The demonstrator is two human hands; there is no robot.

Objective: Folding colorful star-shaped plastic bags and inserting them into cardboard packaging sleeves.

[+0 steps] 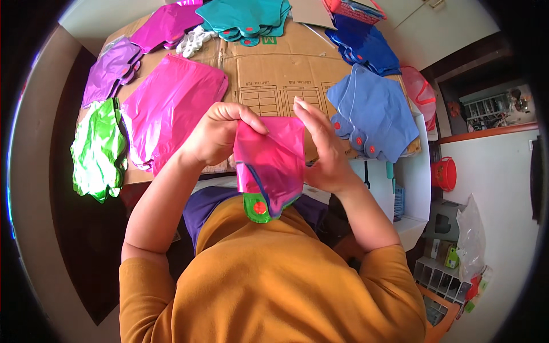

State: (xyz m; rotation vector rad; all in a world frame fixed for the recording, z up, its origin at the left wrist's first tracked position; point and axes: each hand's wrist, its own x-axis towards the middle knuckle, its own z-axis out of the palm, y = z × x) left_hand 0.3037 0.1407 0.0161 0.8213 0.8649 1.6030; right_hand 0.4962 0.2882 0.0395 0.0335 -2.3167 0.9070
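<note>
Pink pouch (271, 154) held up between the two hands, over the cardboard (257, 66) table's near edge and in front of the mustard shirt (269, 274); dark seam slanting across it, green tab (256, 207) with a red dot at its near end. Contents, if any, cannot be told. Red basket (444, 174) well off to the right, inside not readable from here. Far right corner: red tray (355, 10) with flat items in it, too small to name. Grey rack (440, 280) near right, divided into slots; clear bag (472, 237) just beside it, crumpled. White bin (414, 171) under the table's right side, blue item (398, 200) inside. Flat stacks around the cardboard: green (98, 151), purple (111, 70) and large pink (171, 108) at left; teal (246, 17) far; dark blue (366, 46) far right, light blue (374, 111) right. Left hand (220, 128): forearm angled inward, fingers curled, thumb and forefinger pinching the pouch's far left corner. Right hand (329, 148): wrist raised, fingers extended away, heel and thumb side by the pouch's right edge; whether it grips cannot be told.
</note>
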